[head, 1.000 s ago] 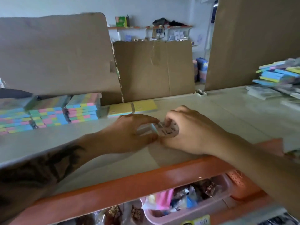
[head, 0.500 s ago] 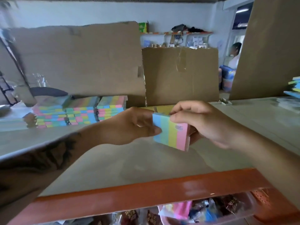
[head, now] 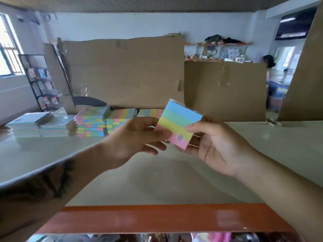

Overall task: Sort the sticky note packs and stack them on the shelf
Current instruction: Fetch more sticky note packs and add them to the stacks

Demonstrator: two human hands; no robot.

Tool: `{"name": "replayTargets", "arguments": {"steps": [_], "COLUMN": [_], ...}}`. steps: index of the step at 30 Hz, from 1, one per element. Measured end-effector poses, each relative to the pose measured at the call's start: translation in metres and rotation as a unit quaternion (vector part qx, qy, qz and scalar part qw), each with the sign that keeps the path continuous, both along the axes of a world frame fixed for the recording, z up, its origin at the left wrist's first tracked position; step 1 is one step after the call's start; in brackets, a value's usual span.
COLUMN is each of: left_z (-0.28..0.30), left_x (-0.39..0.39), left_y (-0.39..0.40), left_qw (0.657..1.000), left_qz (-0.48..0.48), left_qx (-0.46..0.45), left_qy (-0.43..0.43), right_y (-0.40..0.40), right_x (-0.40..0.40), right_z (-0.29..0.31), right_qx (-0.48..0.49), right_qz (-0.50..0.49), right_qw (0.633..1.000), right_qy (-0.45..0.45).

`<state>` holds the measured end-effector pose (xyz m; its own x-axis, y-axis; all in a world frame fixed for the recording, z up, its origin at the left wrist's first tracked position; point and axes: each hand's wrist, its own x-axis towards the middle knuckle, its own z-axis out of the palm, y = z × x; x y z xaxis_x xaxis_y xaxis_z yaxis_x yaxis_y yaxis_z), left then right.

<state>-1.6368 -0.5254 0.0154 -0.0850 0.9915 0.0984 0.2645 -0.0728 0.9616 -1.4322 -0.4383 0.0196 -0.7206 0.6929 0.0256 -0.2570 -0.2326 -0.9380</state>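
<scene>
Head view: both hands hold one pack (head: 180,122) of sticky notes in the air above the shelf (head: 157,173), near the middle of the picture. The pack is tilted, its face turned toward the camera, with stripes of blue, green, yellow and pink from top to bottom and a small block of print on the pink stripe. It appears wrapped in clear film. The left hand (head: 132,138) grips the pack's lower left edge, its fingers (head: 157,135) clenched on it, thumb lying across the pink corner. The right hand (head: 218,145) holds the pack from the right and below, thumb on the yellow stripe and the other fingers curled behind it. The left forearm bears a dark tattoo (head: 52,182).

The shelf is a pale board with an orange front rail (head: 157,219). At its back left stand stacks (head: 106,122) of the same striped packs, side by side, several layers high. Just left of them lie stacks of pale blue-and-white packs (head: 29,124). Sheets of cardboard (head: 125,72) stand upright behind the shelf. A black wire rack (head: 41,81) stands at the far left near a window. Behind the right-hand cardboard a seated person (head: 270,63) is partly visible. Below the rail, blurred items show at the bottom edge; what they are cannot be told.
</scene>
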Motion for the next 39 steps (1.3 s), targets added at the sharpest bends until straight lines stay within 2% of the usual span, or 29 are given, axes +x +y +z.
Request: {"name": "replayTargets", "arguments": {"steps": [2, 3, 4, 5, 6, 8, 9, 10, 11, 14, 15, 17, 19, 20, 23, 26, 28, 30, 39], "left_z": [0.002, 0.004, 0.005, 0.007, 0.007, 0.006, 0.006, 0.005, 0.005, 0.004, 0.003, -0.004, -0.009, -0.012, -0.021, -0.029, -0.031, -0.031, -0.044], "left_x": [-0.009, -0.013, -0.017, -0.021, -0.025, -0.03, -0.031, -0.033, -0.033, -0.039, -0.043, -0.054, -0.069, -0.076, -0.095, -0.099, -0.097, -0.098, -0.103], "left_y": [-0.005, -0.008, -0.011, -0.013, -0.016, -0.019, -0.021, -0.023, -0.026, -0.034, -0.036, -0.045, -0.061, -0.069, -0.093, -0.103, -0.105, -0.106, -0.104], "left_qw": [1.0, 0.999, 0.999, 0.999, 0.999, 0.999, 0.999, 0.999, 0.999, 0.998, 0.997, 0.983, 0.948, 0.926, 0.857, 0.828, 0.812, 0.812, 0.815], "left_qz": [0.011, 0.014, 0.017, 0.021, 0.027, 0.039, 0.04, 0.038, 0.033, 0.049, 0.069, 0.113, 0.13, 0.129, 0.118, 0.088, 0.065, 0.062, 0.066], "left_qx": [0.007, 0.012, 0.015, 0.018, 0.02, 0.02, 0.02, 0.019, 0.018, 0.024, 0.034, 0.065, 0.085, 0.067, -0.043, -0.163, -0.202, -0.198, -0.161], "left_qy": [-0.025, -0.034, -0.037, -0.034, -0.031, -0.027, -0.023, -0.02, -0.021, -0.012, 0.015, 0.13, 0.278, 0.347, 0.499, 0.53, 0.544, 0.546, 0.553], "right_y": [-0.001, 0.0, 0.001, 0.002, 0.003, 0.002, 0.002, 0.0, -0.002, -0.006, -0.006, -0.006, -0.004, -0.002, 0.012, 0.032, 0.045, 0.053, 0.06], "right_x": [-0.004, -0.005, -0.005, -0.005, -0.006, -0.01, -0.015, -0.02, -0.028, -0.047, -0.051, -0.061, -0.074, -0.083, -0.118, -0.157, -0.177, -0.191, -0.199], "right_z": [-0.003, -0.005, -0.006, -0.007, -0.006, -0.006, -0.006, -0.006, -0.006, -0.007, -0.006, -0.003, 0.005, 0.011, 0.026, 0.034, 0.034, 0.03, 0.006], "right_qx": [0.068, 0.139, 0.238, 0.359, 0.491, 0.715, 0.771, 0.796, 0.802, 0.791, 0.784, 0.761, 0.731, 0.714, 0.69, 0.679, 0.658, 0.63, 0.593], "right_qz": [-0.005, -0.034, -0.079, -0.132, -0.162, -0.147, -0.129, -0.116, -0.111, -0.093, -0.082, -0.048, -0.017, -0.008, -0.012, -0.024, -0.019, -0.007, 0.006], "right_qw": [0.997, 0.987, 0.962, 0.913, 0.84, 0.659, 0.591, 0.555, 0.544, 0.566, 0.58, 0.613, 0.645, 0.658, 0.665, 0.655, 0.666, 0.685, 0.713], "right_qy": [-0.042, -0.074, -0.111, -0.142, -0.162, -0.181, -0.197, -0.212, -0.223, -0.213, -0.206, -0.206, -0.224, -0.24, -0.287, -0.33, -0.351, -0.366, -0.374]}}
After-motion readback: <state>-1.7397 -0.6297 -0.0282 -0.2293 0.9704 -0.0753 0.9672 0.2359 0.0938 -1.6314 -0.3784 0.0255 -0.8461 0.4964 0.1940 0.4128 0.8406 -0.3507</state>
